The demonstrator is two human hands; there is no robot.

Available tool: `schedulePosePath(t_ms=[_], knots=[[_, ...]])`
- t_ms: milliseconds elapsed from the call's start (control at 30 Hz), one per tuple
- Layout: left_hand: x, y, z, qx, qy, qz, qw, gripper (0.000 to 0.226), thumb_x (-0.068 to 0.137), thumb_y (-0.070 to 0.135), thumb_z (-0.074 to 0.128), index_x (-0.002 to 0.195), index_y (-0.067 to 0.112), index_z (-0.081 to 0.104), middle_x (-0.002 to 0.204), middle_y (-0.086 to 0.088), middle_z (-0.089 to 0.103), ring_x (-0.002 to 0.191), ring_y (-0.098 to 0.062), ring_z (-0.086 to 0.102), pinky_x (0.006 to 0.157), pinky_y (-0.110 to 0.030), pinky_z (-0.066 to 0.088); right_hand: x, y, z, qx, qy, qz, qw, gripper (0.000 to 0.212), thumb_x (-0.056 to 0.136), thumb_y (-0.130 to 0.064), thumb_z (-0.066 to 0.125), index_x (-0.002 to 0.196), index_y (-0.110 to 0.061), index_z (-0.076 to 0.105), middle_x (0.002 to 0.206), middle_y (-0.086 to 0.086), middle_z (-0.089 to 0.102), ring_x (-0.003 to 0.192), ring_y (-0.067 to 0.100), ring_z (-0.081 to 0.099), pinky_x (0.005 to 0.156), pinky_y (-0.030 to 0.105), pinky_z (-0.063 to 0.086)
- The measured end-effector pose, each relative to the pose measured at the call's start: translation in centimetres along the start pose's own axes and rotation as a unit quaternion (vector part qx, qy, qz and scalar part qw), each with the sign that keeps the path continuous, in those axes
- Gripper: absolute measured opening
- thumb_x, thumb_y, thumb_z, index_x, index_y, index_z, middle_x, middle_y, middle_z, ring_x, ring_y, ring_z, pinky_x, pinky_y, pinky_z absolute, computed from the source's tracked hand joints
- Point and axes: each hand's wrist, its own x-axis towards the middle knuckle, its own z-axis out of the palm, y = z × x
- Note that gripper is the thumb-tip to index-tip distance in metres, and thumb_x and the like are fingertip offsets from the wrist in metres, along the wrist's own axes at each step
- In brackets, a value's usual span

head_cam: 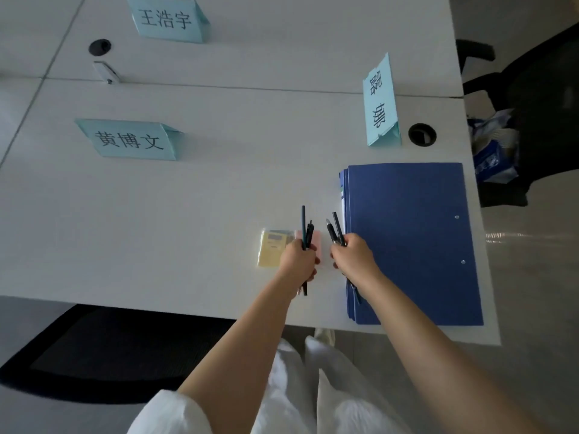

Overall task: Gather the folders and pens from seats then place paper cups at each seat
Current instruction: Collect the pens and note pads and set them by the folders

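Note:
A stack of blue folders lies on the white table near its right end. My left hand grips a bunch of dark pens upright, just left of the stack. My right hand grips other dark pens at the stack's left edge. The two hands are close together, a small gap between them. Under my left hand lie a yellow pad and a pink pad. No paper cups are in view.
Three light blue name cards stand on the table: one at the back, one at the left, one at the right. Two round cable holes pierce the tabletop. A black chair sits under the near edge. Another chair holding a plastic bag stands at the right.

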Motion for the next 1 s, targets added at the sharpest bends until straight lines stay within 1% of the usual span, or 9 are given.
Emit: schedulePosePath(t_ms=[167, 267, 333, 400, 467, 533, 667, 800, 1000], knots=[[0.3, 0.8, 1.7, -0.024, -0.025, 0.001, 0.999, 0.016, 0.093, -0.001, 0.043, 0.095, 0.002, 0.059, 0.084, -0.012, 0.06, 0.069, -0.023, 0.059, 0.073, -0.038, 0.054, -0.3, -0.8, -0.7, -0.001, -0.001, 0.0, 1.0, 0.013, 0.088, -0.01, 0.04, 0.094, -0.005, 0.051, 0.084, 0.01, 0.056, 0.072, 0.022, 0.056, 0.054, 0.028, 0.039], [-0.3, 0.6, 2.2, -0.014, -0.032, 0.004, 0.999, 0.023, 0.09, 0.0, 0.041, 0.088, 0.009, 0.062, 0.09, -0.014, 0.057, 0.081, -0.024, 0.053, 0.073, -0.038, 0.047, -1.6, -0.5, -1.5, -0.011, 0.008, -0.019, 1.0, 0.023, 0.085, 0.001, 0.037, 0.09, 0.002, 0.058, 0.084, 0.016, 0.059, 0.074, 0.027, 0.058, 0.063, 0.038, 0.048], [-0.5, 0.3, 2.3, -0.011, -0.035, 0.007, 0.999, 0.023, 0.087, -0.001, 0.04, 0.08, 0.013, 0.057, 0.087, -0.014, 0.053, 0.08, -0.023, 0.048, 0.071, -0.036, 0.041, -2.5, -0.2, -1.9, -0.01, 0.004, -0.029, 1.0, 0.025, 0.081, 0.004, 0.034, 0.083, -0.004, 0.058, 0.08, 0.014, 0.056, 0.063, 0.022, 0.051, 0.057, 0.032, 0.041], [-0.8, -0.1, 2.1, -0.011, -0.036, 0.016, 0.999, 0.024, 0.086, -0.002, 0.04, 0.086, 0.01, 0.059, 0.083, -0.012, 0.054, 0.078, -0.023, 0.049, 0.072, -0.037, 0.046, -2.7, 0.6, -2.1, -0.002, -0.001, -0.029, 1.0, 0.033, 0.086, 0.001, 0.036, 0.106, -0.01, 0.06, 0.095, 0.009, 0.059, 0.065, 0.013, 0.046, 0.053, 0.026, 0.039], [-1.2, -0.4, 1.7, -0.005, -0.03, 0.028, 0.999, 0.023, 0.089, -0.003, 0.041, 0.09, 0.011, 0.06, 0.084, -0.008, 0.057, 0.081, -0.024, 0.053, 0.082, -0.042, 0.054, -2.9, 1.7, -2.4, 0.024, 0.013, -0.008, 1.0, 0.041, 0.09, -0.007, 0.041, 0.13, -0.006, 0.051, 0.105, 0.009, 0.062, 0.083, 0.017, 0.058, 0.075, 0.036, 0.055], [-1.8, -0.8, 0.9, -0.002, -0.023, 0.032, 0.999, 0.021, 0.093, -0.001, 0.043, 0.092, 0.012, 0.058, 0.085, -0.006, 0.057, 0.085, -0.023, 0.054, 0.091, -0.045, 0.053, -3.2, 3.0, -3.1, 0.047, 0.021, 0.005, 0.999, 0.042, 0.089, -0.011, 0.045, 0.13, -0.003, 0.051, 0.103, 0.015, 0.065, 0.088, 0.018, 0.061, 0.09, 0.049, 0.053], [-2.5, -0.8, 0.0, 0.009, -0.024, 0.05, 0.998, 0.018, 0.094, 0.001, 0.045, 0.104, 0.01, 0.058, 0.091, -0.008, 0.061, 0.085, -0.022, 0.057, 0.089, -0.042, 0.054, -3.7, 5.2, -5.4, 0.078, 0.031, 0.016, 0.996, 0.039, 0.089, -0.018, 0.05, 0.128, -0.012, 0.053, 0.115, 0.005, 0.062, 0.106, 0.022, 0.061, 0.096, 0.045, 0.051], [-3.6, 0.8, 1.7, 0.007, -0.018, 0.099, 0.995, 0.019, 0.092, -0.001, 0.048, 0.098, 0.01, 0.063, 0.092, -0.013, 0.066, 0.081, -0.023, 0.061, 0.079, -0.037, 0.055, -4.0, 7.8, -8.5, 0.138, 0.053, 0.033, 0.989, 0.028, 0.091, -0.016, 0.052, 0.119, -0.011, 0.055, 0.102, 0.007, 0.065, 0.096, 0.025, 0.065, 0.089, 0.043, 0.055], [-4.9, 1.0, 9.6, 0.027, 0.003, 0.137, 0.99, 0.023, 0.09, 0.002, 0.052, 0.111, 0.007, 0.06, 0.083, -0.009, 0.065, 0.074, -0.025, 0.059, 0.069, -0.038, 0.051, -3.3, 13.6, -15.4, 0.169, 0.077, 0.038, 0.982, 0.021, 0.093, -0.013, 0.052, 0.113, -0.012, 0.056, 0.1, 0.009, 0.066, 0.091, 0.024, 0.065, 0.083, 0.039, 0.054]])
